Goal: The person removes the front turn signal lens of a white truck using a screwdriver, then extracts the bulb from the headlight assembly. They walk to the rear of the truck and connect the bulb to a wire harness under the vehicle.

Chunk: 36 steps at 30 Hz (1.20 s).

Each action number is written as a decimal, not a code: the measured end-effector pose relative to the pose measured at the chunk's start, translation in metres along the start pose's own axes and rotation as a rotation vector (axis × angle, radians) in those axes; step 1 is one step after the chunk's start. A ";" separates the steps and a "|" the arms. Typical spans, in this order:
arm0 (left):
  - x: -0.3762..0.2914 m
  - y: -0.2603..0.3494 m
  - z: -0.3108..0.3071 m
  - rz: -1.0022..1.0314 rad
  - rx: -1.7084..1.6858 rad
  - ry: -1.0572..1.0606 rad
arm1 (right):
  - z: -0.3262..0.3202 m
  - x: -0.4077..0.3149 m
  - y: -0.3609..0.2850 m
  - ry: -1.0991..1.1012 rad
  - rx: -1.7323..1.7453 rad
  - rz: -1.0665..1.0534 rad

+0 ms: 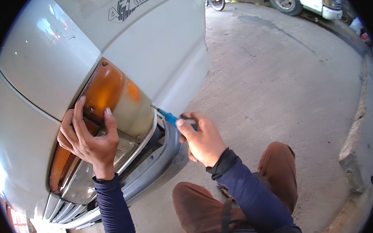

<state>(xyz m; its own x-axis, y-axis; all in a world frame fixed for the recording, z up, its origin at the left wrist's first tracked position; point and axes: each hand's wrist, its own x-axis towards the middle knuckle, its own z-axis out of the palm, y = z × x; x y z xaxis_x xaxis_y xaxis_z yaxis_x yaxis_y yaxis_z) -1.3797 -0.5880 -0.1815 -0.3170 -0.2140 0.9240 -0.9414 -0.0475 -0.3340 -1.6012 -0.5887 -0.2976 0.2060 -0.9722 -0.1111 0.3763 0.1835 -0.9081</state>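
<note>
My right hand [202, 137] grips a screwdriver with a blue handle [170, 117]. Its shaft points at the outer edge of the corner light [109, 88], where the lens meets the white body panel. This lens is amber on one side and cloudy clear on the other, with a screw [92, 110] low on the amber part. My left hand [89, 135] rests with thumb and forefinger spread against the lower amber part, holding no tool. Below it, partly covered by that hand, lie the headlight [79, 182] and an amber strip lens [60, 166].
A grey bumper [157, 166] curves below the lights, with a gap behind it. The grille [64, 210] is at lower left. My bent knees [197, 198] are close to the bumper. Concrete ground [273, 77] stretches right to a kerb [353, 138]. Another vehicle [311, 3] stands beyond.
</note>
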 end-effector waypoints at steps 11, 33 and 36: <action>-0.004 -0.004 -0.004 -0.052 -0.113 0.021 | 0.004 0.004 -0.009 0.167 -1.497 -1.157; -0.023 -0.012 -0.011 0.289 -0.281 0.182 | 0.010 0.033 -0.024 0.055 -0.223 0.026; -0.029 -0.004 -0.013 0.377 -0.423 0.075 | 0.008 0.033 -0.035 -0.097 -0.023 0.237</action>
<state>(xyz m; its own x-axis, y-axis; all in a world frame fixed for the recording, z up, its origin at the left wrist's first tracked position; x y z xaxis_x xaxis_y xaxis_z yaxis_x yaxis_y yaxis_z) -1.3679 -0.5692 -0.2045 -0.6331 -0.0695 0.7710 -0.7206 0.4167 -0.5541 -1.6007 -0.6257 -0.2658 0.3725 -0.8836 -0.2838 0.2869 0.4004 -0.8703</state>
